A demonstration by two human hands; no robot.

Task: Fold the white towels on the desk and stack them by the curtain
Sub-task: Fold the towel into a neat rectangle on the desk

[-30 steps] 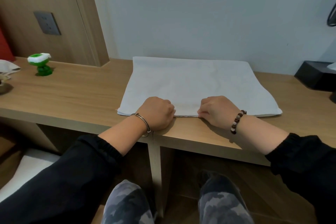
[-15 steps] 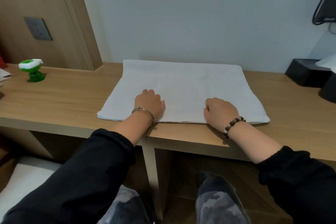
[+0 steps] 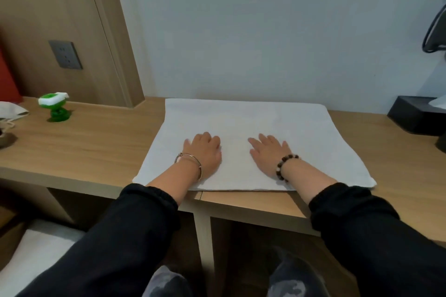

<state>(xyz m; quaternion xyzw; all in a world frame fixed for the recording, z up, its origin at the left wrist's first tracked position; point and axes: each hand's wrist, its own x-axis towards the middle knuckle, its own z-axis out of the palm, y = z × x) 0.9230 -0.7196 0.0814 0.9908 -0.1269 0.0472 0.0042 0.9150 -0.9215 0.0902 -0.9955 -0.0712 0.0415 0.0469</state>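
A white towel point(image 3: 241, 116) lies flat on the wooden desk point(image 3: 96, 147), its far edge against the wall and its near edge close to the desk's front. My left hand point(image 3: 205, 152), with a metal bangle on the wrist, presses flat on the towel left of its middle. My right hand point(image 3: 268, 152), with a bead bracelet on the wrist, lies flat on the towel to the right of it, fingers spread. A gap of bare towel separates the two hands. No curtain is in view.
A green and white toy point(image 3: 54, 107) stands on the desk at the left, with a white mask point(image 3: 12, 109) beyond it at the edge. A black box point(image 3: 415, 116) sits at the right against the wall. A wooden panel with a grey socket point(image 3: 65, 54) rises at back left.
Both hands were curled at the towel's near edge. They have opened and slid forward onto the towel, now lying flat near its middle.
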